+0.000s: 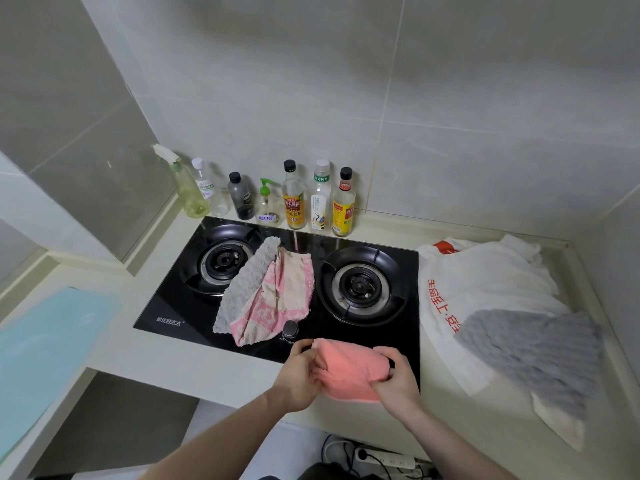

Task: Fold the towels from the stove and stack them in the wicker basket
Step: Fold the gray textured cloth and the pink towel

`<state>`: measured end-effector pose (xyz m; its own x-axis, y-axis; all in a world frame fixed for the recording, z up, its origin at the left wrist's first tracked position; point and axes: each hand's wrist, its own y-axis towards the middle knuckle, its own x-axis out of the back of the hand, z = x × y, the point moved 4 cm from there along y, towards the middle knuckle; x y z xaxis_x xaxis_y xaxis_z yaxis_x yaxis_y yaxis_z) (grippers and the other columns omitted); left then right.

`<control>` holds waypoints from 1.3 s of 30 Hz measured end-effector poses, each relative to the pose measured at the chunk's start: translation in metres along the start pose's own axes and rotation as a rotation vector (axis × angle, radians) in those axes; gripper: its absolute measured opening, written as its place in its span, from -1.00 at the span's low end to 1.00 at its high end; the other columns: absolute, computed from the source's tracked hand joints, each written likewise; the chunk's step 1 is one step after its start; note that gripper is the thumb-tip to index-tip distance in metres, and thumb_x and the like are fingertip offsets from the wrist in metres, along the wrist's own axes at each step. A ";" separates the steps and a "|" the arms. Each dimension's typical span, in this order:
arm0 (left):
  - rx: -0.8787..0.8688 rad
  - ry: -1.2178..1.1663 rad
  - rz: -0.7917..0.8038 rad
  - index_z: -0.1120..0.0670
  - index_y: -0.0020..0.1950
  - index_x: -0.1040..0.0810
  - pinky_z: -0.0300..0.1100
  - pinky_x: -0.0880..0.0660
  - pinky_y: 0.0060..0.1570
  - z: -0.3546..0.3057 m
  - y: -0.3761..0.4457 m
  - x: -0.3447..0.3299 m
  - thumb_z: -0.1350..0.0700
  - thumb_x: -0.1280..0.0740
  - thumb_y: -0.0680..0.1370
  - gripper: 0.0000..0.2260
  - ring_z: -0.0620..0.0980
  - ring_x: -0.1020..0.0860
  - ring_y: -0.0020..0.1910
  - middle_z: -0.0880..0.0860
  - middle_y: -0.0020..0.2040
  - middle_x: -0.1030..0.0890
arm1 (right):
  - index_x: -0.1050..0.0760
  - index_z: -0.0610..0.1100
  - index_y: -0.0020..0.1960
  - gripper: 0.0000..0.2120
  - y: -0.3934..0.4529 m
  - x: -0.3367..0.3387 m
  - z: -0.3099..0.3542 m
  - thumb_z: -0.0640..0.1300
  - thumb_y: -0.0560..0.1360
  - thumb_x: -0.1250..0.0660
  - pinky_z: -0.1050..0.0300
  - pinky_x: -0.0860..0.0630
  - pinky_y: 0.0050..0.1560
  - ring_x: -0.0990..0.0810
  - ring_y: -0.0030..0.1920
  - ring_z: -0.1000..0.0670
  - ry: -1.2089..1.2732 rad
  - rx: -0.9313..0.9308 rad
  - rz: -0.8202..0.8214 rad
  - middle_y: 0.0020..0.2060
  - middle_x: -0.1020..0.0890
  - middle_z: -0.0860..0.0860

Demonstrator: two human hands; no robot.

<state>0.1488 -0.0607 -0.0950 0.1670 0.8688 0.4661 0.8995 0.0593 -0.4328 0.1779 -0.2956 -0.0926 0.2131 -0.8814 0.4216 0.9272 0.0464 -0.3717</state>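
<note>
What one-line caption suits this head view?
Both hands, left hand and right hand, hold a pink towel at the stove edge; two towels remain between burners.

Towels (pixel 266 289) on stove (pixel 367 334) between burners; bottles (pixel 294 199) behind.

The coral towel (pixel 349 370) hides the palms of the left hand (pixel 299 375) and right hand (pixel 398 381). The pink patterned towel (pixel 277 299) covers part of the grey cloth (pixel 242 282). The bottle labels are too small to read.
</note>
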 end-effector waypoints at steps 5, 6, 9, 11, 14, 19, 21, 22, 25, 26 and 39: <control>0.073 0.034 0.053 0.10 -0.07 -0.55 -0.39 -0.43 0.01 0.009 -0.004 -0.011 0.23 -0.42 0.46 -0.89 -0.21 -0.43 0.17 -0.01 0.27 -0.44 | -0.55 0.16 0.02 -0.48 -0.004 -0.002 -0.004 -0.40 0.28 -0.45 0.51 -0.42 0.01 -0.55 0.13 0.12 -0.126 -0.019 0.033 0.12 -0.47 0.13; 0.077 0.028 0.058 0.05 -0.10 -0.57 -0.43 -0.38 0.16 0.011 -0.003 -0.013 0.12 -0.48 0.41 -0.87 -0.17 -0.33 0.35 -0.06 0.22 -0.47 | -0.56 0.13 0.00 -0.53 -0.004 -0.001 -0.005 -0.39 0.31 -0.44 0.56 -0.39 -0.02 -0.54 0.12 0.16 -0.137 -0.025 0.032 0.12 -0.47 0.12; 0.154 -0.033 0.059 0.06 -0.10 -0.66 -0.21 -0.34 0.41 0.011 -0.003 -0.011 -0.15 -0.52 0.41 -0.70 -0.17 -0.30 0.37 -0.14 0.18 -0.42 | -0.63 0.08 -0.07 -0.72 -0.004 0.000 -0.008 -0.30 0.41 -0.46 0.54 -0.37 0.00 -0.55 0.09 0.21 -0.093 -0.038 0.001 0.12 -0.50 0.09; 0.210 -0.109 0.026 0.10 -0.15 -0.70 -0.17 -0.38 0.37 0.009 0.001 -0.008 -0.31 -0.48 0.38 -0.55 -0.19 -0.37 0.33 -0.06 0.24 -0.43 | -0.65 0.08 -0.10 -0.82 -0.002 -0.001 -0.013 -0.20 0.44 -0.53 0.48 -0.35 0.06 -0.55 0.10 0.23 -0.058 -0.042 -0.023 0.12 -0.51 0.12; 0.230 -0.062 0.009 0.05 -0.30 -0.62 -0.25 -0.47 0.09 0.006 0.006 -0.008 -0.20 -0.47 0.49 -0.66 -0.18 -0.51 0.08 0.00 0.15 -0.50 | -0.56 0.08 -0.01 -0.74 -0.002 -0.007 -0.022 -0.12 0.41 -0.57 0.30 -0.43 0.09 -0.57 0.08 0.17 -0.063 -0.054 -0.041 0.08 -0.54 0.12; 0.317 -0.112 -0.060 0.07 -0.26 -0.48 -0.30 -0.40 -0.41 0.005 0.002 -0.004 0.01 -0.53 0.44 -0.73 -0.09 -0.51 -0.35 -0.03 -0.26 -0.57 | -0.45 -0.06 0.34 -0.45 -0.003 -0.016 -0.030 -0.11 0.42 -0.57 0.13 -0.47 0.17 -0.59 0.13 -0.02 -0.018 -0.158 -0.059 0.11 -0.61 0.01; 0.331 -0.242 -0.057 0.07 -0.24 -0.42 -0.29 -0.38 -0.42 0.007 -0.001 -0.002 0.09 -0.53 0.44 -0.72 -0.05 -0.46 -0.34 0.00 -0.27 -0.52 | -0.50 -0.08 0.33 -0.50 -0.001 -0.015 -0.030 -0.11 0.44 -0.55 0.10 -0.49 0.21 -0.61 0.16 -0.04 -0.023 -0.179 -0.037 0.11 -0.64 0.00; 0.330 -0.288 -0.054 0.07 -0.24 -0.39 -0.31 -0.36 -0.44 0.006 -0.005 0.000 0.14 -0.52 0.45 -0.70 -0.05 -0.44 -0.34 0.01 -0.28 -0.50 | -0.52 -0.08 0.31 -0.54 -0.001 -0.014 -0.028 -0.12 0.45 -0.54 0.09 -0.50 0.22 -0.61 0.16 -0.04 -0.018 -0.184 -0.022 0.10 -0.65 0.01; 0.312 -0.372 -0.040 0.05 -0.26 -0.31 -0.36 -0.33 -0.43 0.008 -0.017 0.007 0.19 -0.51 0.46 -0.64 -0.10 -0.41 -0.37 -0.02 -0.32 -0.44 | -0.54 -0.04 0.27 -0.64 -0.006 -0.009 -0.017 -0.16 0.50 -0.48 0.10 -0.49 0.20 -0.61 0.16 0.01 0.047 -0.170 0.031 0.10 -0.66 0.05; 0.302 -0.401 -0.034 0.04 -0.26 -0.30 -0.36 -0.36 -0.40 0.008 -0.023 0.011 0.18 -0.52 0.45 -0.62 -0.11 -0.44 -0.36 -0.03 -0.32 -0.44 | -0.55 0.00 0.25 -0.67 -0.010 -0.008 -0.010 -0.17 0.51 -0.47 0.11 -0.49 0.19 -0.61 0.14 0.04 0.066 -0.160 0.048 0.10 -0.66 0.07; 0.165 -0.569 -0.338 0.11 -0.15 -0.41 -0.09 -0.57 -0.16 0.097 -0.192 0.155 0.09 -0.52 0.48 -0.72 -0.02 -0.63 -0.22 0.05 -0.22 -0.59 | -0.62 0.14 0.16 -0.71 -0.097 -0.152 0.124 -0.16 0.52 -0.47 -0.08 -0.62 0.21 -0.67 0.15 0.06 0.109 0.117 0.405 0.08 -0.72 0.13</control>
<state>-0.0371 0.1103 -0.0143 -0.3916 0.9098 0.1374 0.7840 0.4081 -0.4677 0.0938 -0.1077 -0.0180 0.5388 -0.8254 0.1686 0.8054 0.4460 -0.3904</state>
